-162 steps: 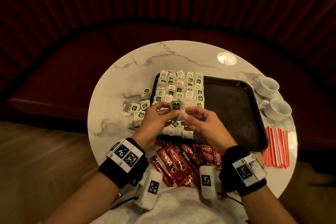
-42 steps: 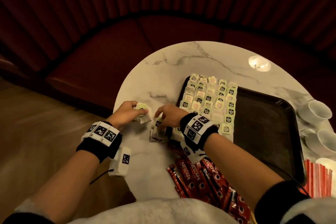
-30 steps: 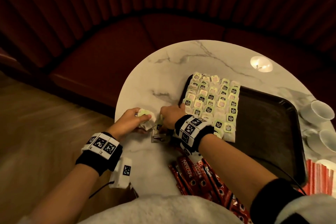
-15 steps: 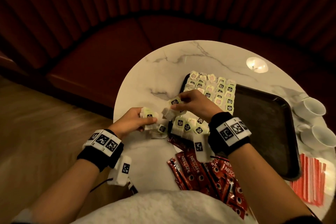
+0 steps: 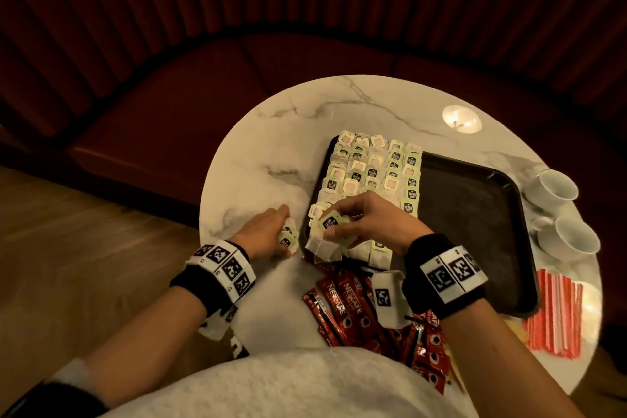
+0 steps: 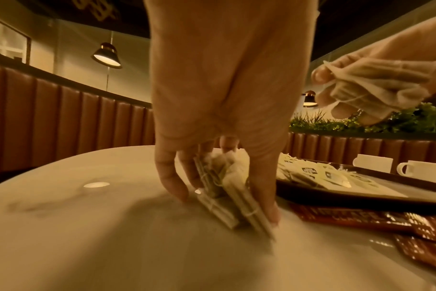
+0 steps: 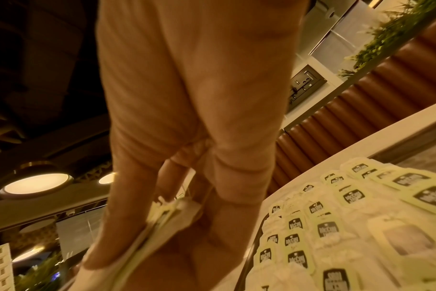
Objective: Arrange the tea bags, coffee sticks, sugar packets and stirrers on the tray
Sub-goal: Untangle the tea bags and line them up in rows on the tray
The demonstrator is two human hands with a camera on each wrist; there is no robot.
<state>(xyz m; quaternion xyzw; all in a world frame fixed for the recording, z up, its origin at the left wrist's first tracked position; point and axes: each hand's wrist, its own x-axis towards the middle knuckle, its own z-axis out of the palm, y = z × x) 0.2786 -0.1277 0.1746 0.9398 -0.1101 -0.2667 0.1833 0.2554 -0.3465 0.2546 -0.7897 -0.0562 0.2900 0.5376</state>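
Rows of tea bags [image 5: 376,170] with green tags fill the left part of the dark tray [image 5: 475,214]. My right hand [image 5: 342,224] pinches a few tea bags [image 5: 325,237] just above the tray's near left corner; these tea bags [image 7: 147,230] sit between its thumb and fingers. My left hand [image 5: 288,237] grips a small stack of tea bags [image 6: 227,196] standing on edge on the marble table [image 5: 258,153], left of the tray. Red coffee sticks [image 5: 353,309] lie in a heap near the table's front edge. Red-and-white stirrers [image 5: 556,312] lie right of the tray.
Two white cups [image 5: 559,214] stand at the table's right edge beside the tray. A bright lamp reflection [image 5: 461,119] shows on the far side of the table. A dark red curved bench [image 5: 203,85] wraps behind the table. The tray's right half is bare.
My right hand has come back from the loose pile to the tray's near left corner with tea bags in it. My left hand has gathered the remaining loose bags into a stack on the table.
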